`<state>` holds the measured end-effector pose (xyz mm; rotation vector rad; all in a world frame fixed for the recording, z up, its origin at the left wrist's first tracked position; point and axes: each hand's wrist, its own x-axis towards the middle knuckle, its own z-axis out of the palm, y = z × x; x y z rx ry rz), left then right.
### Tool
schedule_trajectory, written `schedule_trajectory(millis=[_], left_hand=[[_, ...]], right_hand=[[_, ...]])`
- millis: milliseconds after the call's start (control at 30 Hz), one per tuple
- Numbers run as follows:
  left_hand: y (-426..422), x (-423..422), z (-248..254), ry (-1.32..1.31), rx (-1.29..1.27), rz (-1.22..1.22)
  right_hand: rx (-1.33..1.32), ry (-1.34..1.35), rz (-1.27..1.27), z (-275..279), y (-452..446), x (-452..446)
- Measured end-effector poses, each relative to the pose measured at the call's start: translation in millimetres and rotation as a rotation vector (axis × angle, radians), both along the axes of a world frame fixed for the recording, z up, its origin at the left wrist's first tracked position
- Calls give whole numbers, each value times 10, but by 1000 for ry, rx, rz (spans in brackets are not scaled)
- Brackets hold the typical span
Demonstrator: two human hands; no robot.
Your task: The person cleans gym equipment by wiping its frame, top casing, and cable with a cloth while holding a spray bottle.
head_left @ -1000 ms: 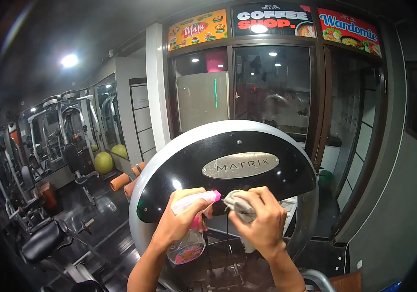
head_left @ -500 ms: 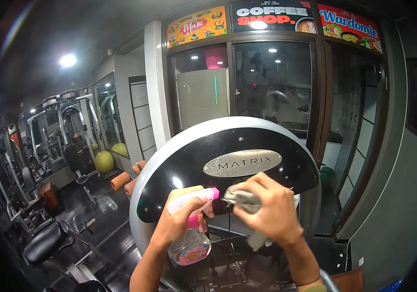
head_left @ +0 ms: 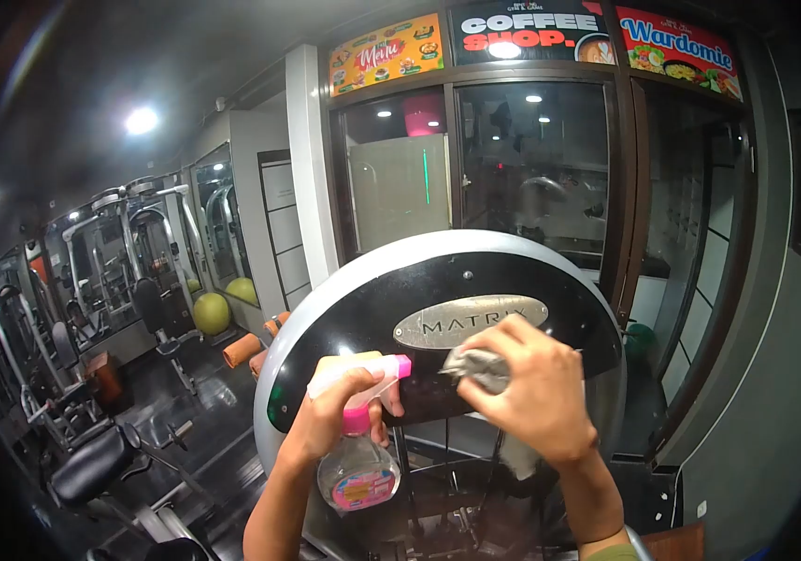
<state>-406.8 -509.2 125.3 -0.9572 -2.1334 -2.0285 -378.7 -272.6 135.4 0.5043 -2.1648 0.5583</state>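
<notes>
My left hand (head_left: 335,402) is wrapped round the neck of a spray bottle (head_left: 360,477), clear with a pink and white trigger head and a colourful label. Its pink nozzle points right, toward a crumpled grey cloth (head_left: 485,368) that my right hand (head_left: 536,388) grips between thumb and fingers. A loose end of the cloth hangs below that hand. Behind both hands rises the rounded black panel (head_left: 372,309) of a gym machine, edged in silver. Its oval MATRIX plate (head_left: 469,323) is partly covered by my right hand.
At left are a black padded bench (head_left: 92,465), several weight machines and a green exercise ball (head_left: 212,313). Orange foam rollers (head_left: 243,350) sit beside the panel's left edge. Glass windows and doors stand behind, under a coffee shop sign (head_left: 531,33).
The view has shifted slightly, so the surroundings sit a little right and lower. My left hand with the bottle has moved slightly left, and my right hand with the cloth slightly right, widening the gap.
</notes>
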Motion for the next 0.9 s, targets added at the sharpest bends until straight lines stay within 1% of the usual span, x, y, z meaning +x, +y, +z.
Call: schedule_trajectory(millis=[33,100,133,200,233,300,367,400,500,600,733,800,900], left_hand=[[-13,-3,24,-15,11,-33],[-46,-15,50,-53,36,-100],[-55,-32,89,-34,1,-115],[-10,-31,184,-24,-27,-87],[21,-18,240,-18,-39,-72],[61,-14,343,-29,-18,-61],[46,-74,373,-41,5,-79],[43,-92,378,-50,7,-76],[26,-107,409,-33,-7,-66],[13,-68,486,-71,-53,13],[-13,-141,534,-28,-130,66],[2,-155,553,-5,-157,91],[43,-133,514,-21,-85,202]], right_hand=[[-38,15,-32,26,66,-14],[-3,42,-51,74,100,-70],[30,91,-33,76,62,-91],[91,190,6,81,-134,-149],[116,169,96,46,-211,-212],[118,168,103,80,-247,-223],[117,132,91,156,-84,-202],[80,17,21,227,-30,-133],[57,2,-113,326,108,-142],[8,56,-80,365,67,-179],[-70,103,-50,409,136,-206],[-75,45,-61,434,211,-180],[-78,2,-62,418,290,-158]])
